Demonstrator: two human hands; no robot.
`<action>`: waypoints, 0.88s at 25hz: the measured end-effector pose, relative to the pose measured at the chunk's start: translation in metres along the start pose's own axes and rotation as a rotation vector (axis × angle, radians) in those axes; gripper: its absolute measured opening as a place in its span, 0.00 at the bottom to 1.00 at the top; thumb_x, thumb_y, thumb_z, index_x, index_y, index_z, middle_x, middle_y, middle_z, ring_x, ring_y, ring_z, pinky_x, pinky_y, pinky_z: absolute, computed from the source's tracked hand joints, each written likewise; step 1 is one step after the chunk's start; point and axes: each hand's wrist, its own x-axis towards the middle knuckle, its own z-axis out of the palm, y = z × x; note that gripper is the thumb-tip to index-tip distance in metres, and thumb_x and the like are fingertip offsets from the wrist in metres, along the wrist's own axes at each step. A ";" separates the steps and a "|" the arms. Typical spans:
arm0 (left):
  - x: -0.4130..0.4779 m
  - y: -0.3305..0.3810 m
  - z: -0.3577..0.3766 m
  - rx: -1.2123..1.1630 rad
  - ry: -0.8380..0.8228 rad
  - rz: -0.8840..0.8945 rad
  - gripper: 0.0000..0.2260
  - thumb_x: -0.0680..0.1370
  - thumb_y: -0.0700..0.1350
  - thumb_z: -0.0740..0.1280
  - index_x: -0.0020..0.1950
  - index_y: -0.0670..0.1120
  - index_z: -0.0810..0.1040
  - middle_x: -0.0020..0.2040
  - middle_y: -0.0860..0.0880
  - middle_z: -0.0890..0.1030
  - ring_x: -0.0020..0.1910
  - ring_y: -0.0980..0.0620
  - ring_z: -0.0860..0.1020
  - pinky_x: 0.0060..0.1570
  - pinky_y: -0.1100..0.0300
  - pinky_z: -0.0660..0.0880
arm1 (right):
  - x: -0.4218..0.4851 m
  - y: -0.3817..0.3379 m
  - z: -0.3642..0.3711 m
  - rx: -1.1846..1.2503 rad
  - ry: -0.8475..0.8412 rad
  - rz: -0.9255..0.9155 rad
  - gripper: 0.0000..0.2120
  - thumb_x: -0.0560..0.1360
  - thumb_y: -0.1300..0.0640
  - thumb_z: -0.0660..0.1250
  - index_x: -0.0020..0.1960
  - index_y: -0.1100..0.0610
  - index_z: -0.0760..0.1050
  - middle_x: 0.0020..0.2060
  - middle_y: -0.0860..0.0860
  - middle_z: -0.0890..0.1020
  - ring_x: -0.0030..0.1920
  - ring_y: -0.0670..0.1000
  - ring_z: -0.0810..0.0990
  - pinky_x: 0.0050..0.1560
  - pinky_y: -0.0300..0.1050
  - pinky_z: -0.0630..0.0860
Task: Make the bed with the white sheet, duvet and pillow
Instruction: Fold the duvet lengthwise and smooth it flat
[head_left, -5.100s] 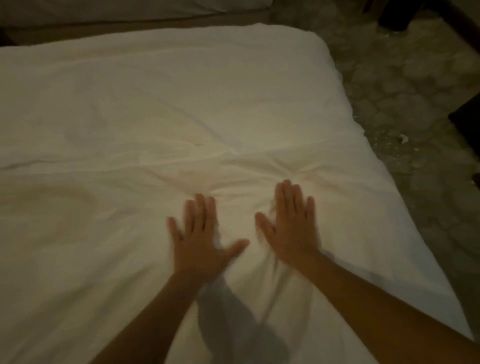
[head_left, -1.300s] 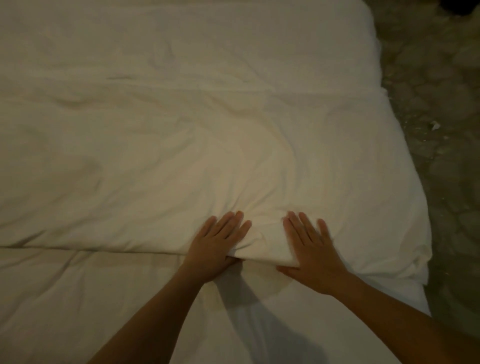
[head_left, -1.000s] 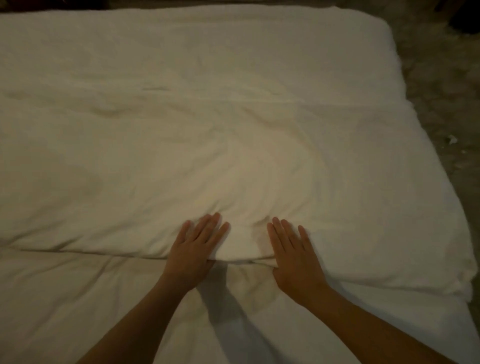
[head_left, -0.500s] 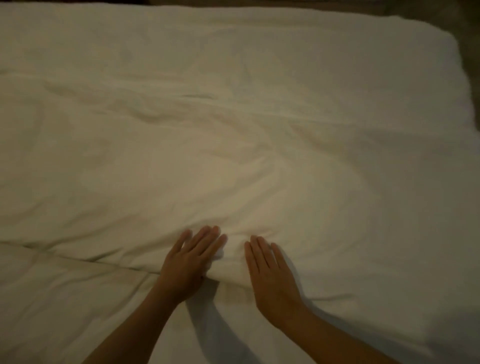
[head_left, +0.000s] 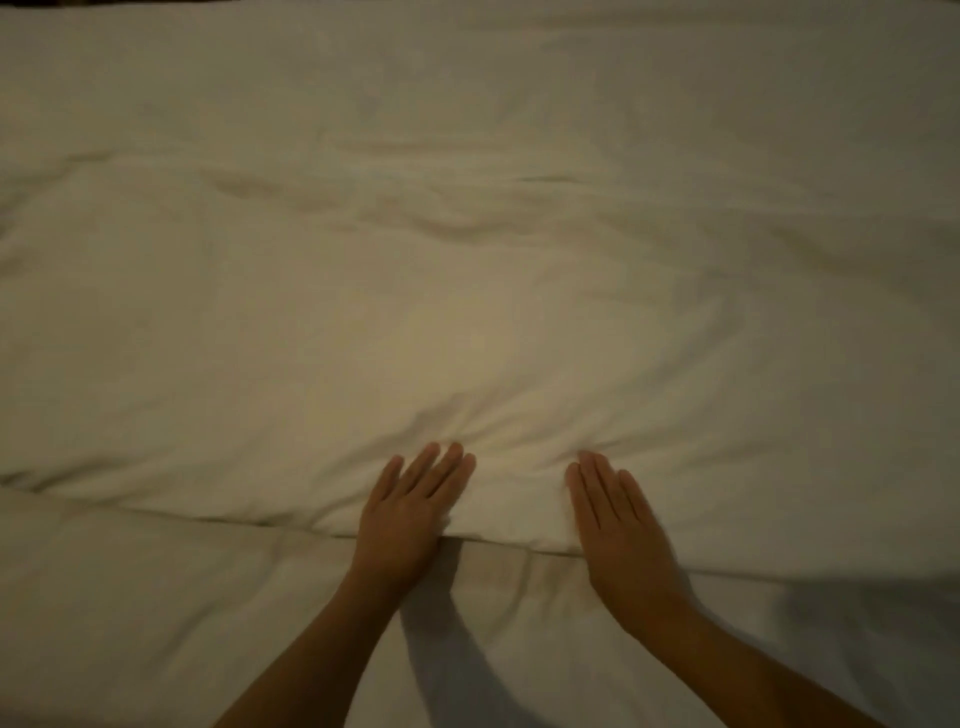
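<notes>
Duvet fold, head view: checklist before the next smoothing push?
1. Left hand flat on the duvet's folded edge: ok.
2. Right hand flat on that edge: ok.
3. Both hands open, nothing bunched in the fingers: ok.
4. Surface ahead smooth: not ok, wrinkles across the middle.
5. Duvet sides even: cannot tell, out of frame.
6. Pillow placed: cannot tell, none in view.

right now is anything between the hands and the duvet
Nothing visible does. The left hand and the right hand both lie flat, fingers straight, directly on the duvet at its near edge.
</notes>
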 end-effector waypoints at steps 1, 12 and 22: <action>-0.002 -0.006 0.001 -0.028 -0.011 -0.003 0.32 0.64 0.43 0.65 0.68 0.52 0.71 0.67 0.51 0.75 0.64 0.49 0.75 0.63 0.50 0.63 | 0.001 -0.007 0.002 0.000 -0.004 0.034 0.24 0.70 0.69 0.50 0.67 0.68 0.64 0.63 0.65 0.75 0.64 0.63 0.74 0.69 0.54 0.56; 0.013 -0.021 -0.005 -0.102 0.077 0.139 0.33 0.54 0.41 0.81 0.57 0.51 0.76 0.51 0.51 0.84 0.48 0.51 0.83 0.44 0.51 0.79 | 0.015 0.006 -0.011 0.126 -0.099 -0.012 0.30 0.61 0.64 0.50 0.63 0.63 0.66 0.58 0.61 0.80 0.62 0.55 0.69 0.68 0.45 0.53; 0.104 -0.065 -0.078 0.045 0.137 0.382 0.12 0.68 0.49 0.57 0.50 0.53 0.67 0.28 0.53 0.75 0.21 0.53 0.74 0.17 0.65 0.64 | 0.107 0.063 -0.059 0.107 0.122 -0.136 0.12 0.65 0.59 0.59 0.47 0.56 0.74 0.29 0.51 0.77 0.26 0.52 0.75 0.23 0.41 0.69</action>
